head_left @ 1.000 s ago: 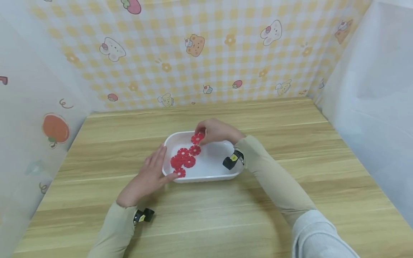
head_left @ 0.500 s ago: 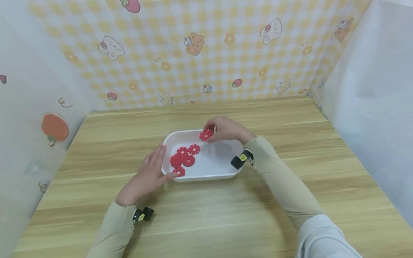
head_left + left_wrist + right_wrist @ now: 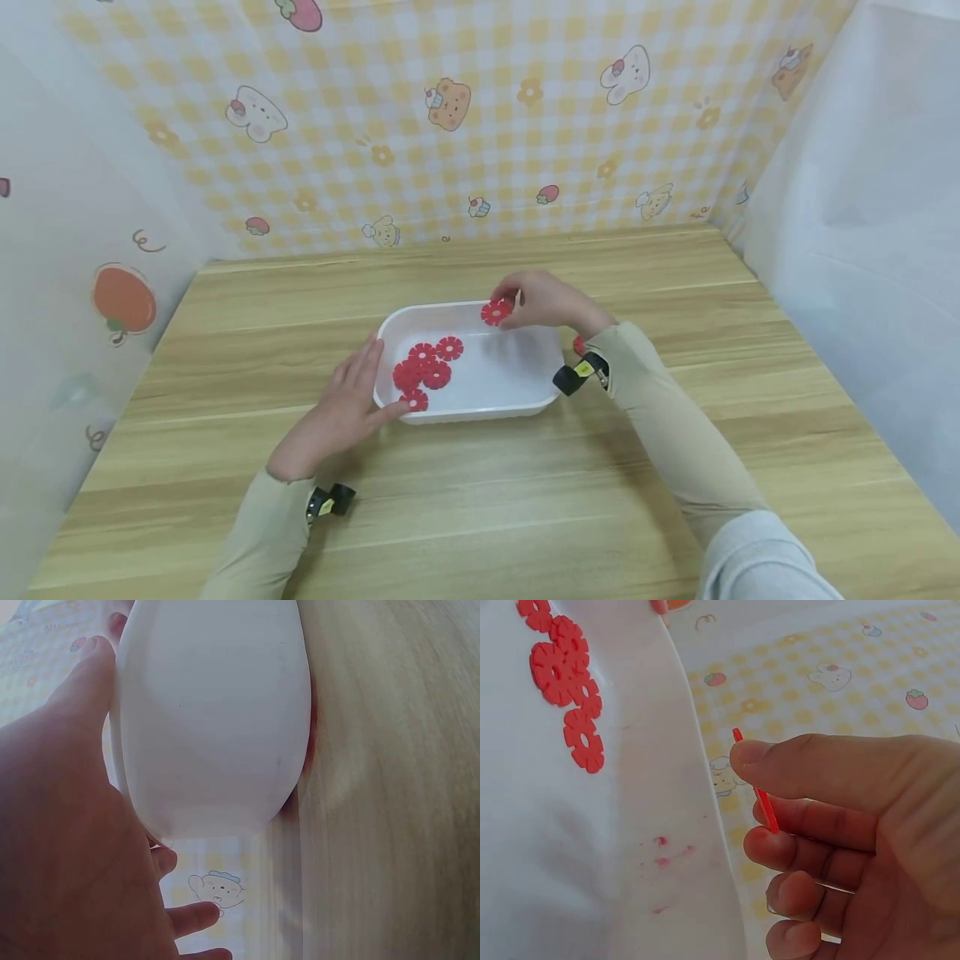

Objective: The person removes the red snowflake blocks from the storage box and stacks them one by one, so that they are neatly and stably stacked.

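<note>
A white plastic tray point(image 3: 480, 407) stands on the table with several red notched flower-shaped discs point(image 3: 422, 371) lying in its left part. My left hand point(image 3: 341, 408) rests against the tray's left end, fingers extended along the side and thumb at the front rim. In the left wrist view, the thumb lies along the tray wall and the other fingers are spread. Above the tray's back rim, my right hand point(image 3: 543, 300) pinches one red notched disc point(image 3: 496, 313) between thumb and fingers. The right wrist view shows this disc edge-on, apart from the tray.
Another red piece point(image 3: 579, 346) sits just right of the tray, partly hidden by the right sleeve. The wooden table point(image 3: 480, 517) meets a checked cloth backdrop point(image 3: 495, 150) behind and pale sheets on both sides.
My right hand has moved rightward along the tray's back rim with the pinched disc. The red piece beside the right sleeve has come into sight. My left hand stays in place.
</note>
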Action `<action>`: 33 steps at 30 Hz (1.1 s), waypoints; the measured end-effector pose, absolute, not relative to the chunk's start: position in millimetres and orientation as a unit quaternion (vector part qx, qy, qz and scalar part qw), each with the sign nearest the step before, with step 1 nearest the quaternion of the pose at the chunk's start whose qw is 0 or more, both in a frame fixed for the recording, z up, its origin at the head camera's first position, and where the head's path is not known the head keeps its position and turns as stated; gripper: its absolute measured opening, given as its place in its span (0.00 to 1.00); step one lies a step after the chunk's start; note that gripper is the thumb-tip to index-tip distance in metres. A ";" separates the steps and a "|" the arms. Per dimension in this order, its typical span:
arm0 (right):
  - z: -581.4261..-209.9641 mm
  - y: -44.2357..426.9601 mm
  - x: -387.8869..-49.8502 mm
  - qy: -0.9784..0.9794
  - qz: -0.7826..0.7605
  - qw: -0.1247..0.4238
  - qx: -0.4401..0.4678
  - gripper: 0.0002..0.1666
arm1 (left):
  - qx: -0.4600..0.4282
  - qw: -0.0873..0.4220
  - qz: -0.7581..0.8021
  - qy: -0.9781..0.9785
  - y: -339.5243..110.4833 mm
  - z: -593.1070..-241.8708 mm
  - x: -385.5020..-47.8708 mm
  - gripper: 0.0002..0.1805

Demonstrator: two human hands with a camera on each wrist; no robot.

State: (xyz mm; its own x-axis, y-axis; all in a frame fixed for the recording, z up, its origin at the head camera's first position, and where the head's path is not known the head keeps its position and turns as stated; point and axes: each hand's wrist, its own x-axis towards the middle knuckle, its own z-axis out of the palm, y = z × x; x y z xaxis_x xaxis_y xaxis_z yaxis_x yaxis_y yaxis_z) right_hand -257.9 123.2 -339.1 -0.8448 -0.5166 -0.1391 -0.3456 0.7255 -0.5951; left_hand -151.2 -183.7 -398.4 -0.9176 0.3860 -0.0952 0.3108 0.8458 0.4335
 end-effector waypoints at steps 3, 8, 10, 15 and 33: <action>-338.6 128.1 -256.5 0.918 -0.291 0.148 -0.224 0.24 | 0.181 0.090 0.208 0.957 -183.2 -398.0 -151.3 0.57; -338.4 136.9 -253.9 0.921 -0.294 0.143 -0.211 0.24 | 0.182 0.087 0.206 0.957 -183.3 -397.9 -151.3 0.57; -338.1 140.7 -252.8 0.922 -0.296 0.141 -0.205 0.24 | 0.184 0.086 0.207 0.957 -183.3 -397.6 -151.2 0.57; -337.3 150.2 -249.7 0.926 -0.299 0.141 -0.183 0.23 | 0.182 0.088 0.209 0.957 -183.0 -396.2 -150.6 0.56; -348.3 194.7 -239.7 0.930 -0.303 0.113 -0.173 0.23 | 0.174 0.094 0.215 0.956 -183.2 -396.1 -150.1 0.56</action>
